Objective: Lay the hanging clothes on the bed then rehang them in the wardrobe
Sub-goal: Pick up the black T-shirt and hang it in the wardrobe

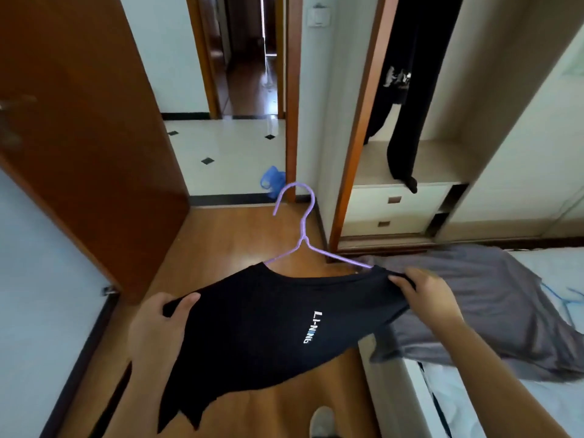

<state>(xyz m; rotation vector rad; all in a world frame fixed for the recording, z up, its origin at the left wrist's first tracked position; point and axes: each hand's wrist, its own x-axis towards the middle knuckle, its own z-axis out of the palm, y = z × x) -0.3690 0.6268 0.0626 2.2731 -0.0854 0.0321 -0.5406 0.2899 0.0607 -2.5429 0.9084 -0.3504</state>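
Black T-shirt [268, 324] on purple hanger [298, 222] at centre of frame, left hand [158, 324] gripping one shoulder, right hand [426, 292] pinching the other, grey garment [474, 298] on bed [537, 399] (lower right), wardrobe [442, 128] upper right.

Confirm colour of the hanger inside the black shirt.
Light purple hanger in the black shirt; best in head view.

Wooden floor [221, 241] stretches ahead of the left hand [158, 330], with an open brown door [79, 137] to its left. Farther on lie white tiles [227, 147] with black diamonds (glossy, catching daylight) and what may be a blue bag [271, 181]. Beyond the right hand [426, 292], two pale drawers [395, 200].
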